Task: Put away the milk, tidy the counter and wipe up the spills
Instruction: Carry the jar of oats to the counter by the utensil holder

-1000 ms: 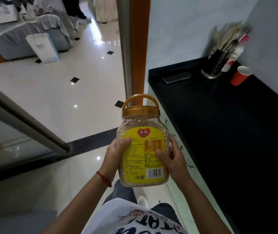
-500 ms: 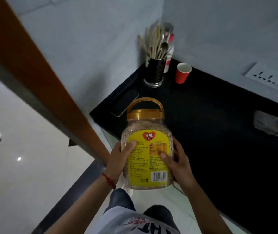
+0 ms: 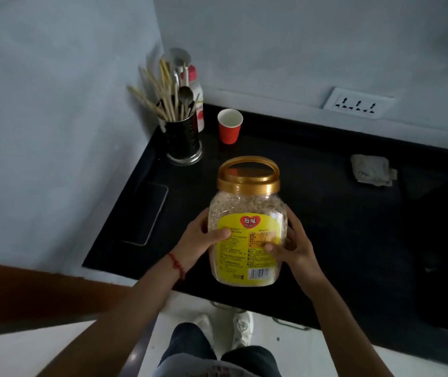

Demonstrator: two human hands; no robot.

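Note:
A clear plastic jar of oats (image 3: 247, 210) with a gold lid, a gold carry handle and a yellow label is held upright over the near part of the black counter (image 3: 326, 229). My left hand (image 3: 198, 240) grips its left side with the thumb across the label. My right hand (image 3: 293, 246) grips its right side, thumb on the label. A crumpled grey cloth (image 3: 371, 170) lies on the counter at the right. A red paper cup (image 3: 229, 126) stands near the back wall. A white bottle with a red cap (image 3: 197, 102) stands half hidden behind the utensil holder.
A black utensil holder (image 3: 183, 140) with chopsticks and spoons stands in the back left corner. A dark phone (image 3: 146, 213) lies flat by the left wall. A white socket strip (image 3: 358, 103) is on the back wall. A dark object (image 3: 445, 240) occupies the counter's right end.
My view has swung from the doorway to the counter corner. The jar, still in both hands, has moved from beside the counter's edge to above its near part.

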